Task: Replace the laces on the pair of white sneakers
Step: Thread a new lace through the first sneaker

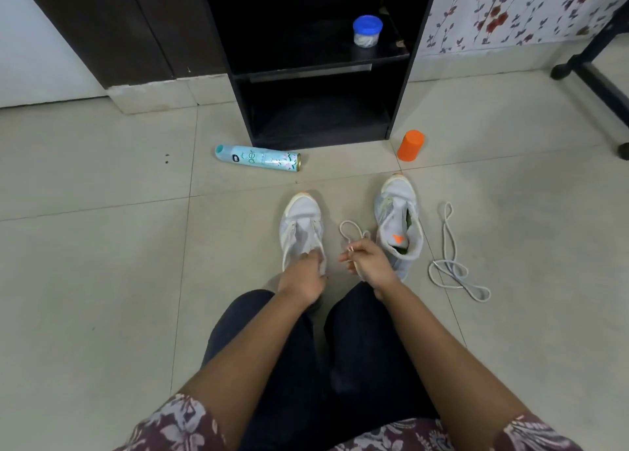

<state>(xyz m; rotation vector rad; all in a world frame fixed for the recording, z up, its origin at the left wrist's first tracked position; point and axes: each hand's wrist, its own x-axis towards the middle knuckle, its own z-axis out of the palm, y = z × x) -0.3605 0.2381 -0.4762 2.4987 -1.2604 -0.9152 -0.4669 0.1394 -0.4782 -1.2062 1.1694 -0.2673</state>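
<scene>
Likely starting to lace: left hand grips the white fabric sneaker, right hand pinches a white cord lace; next, thread an eyelet.

floor: pale beige tiles, thin grout lines, soft even light | back: black shelf unit, 2 open bays | left: dark wood panel beside white wall | right: floral wallpaper, red blooms, plus black stand legs
</scene>
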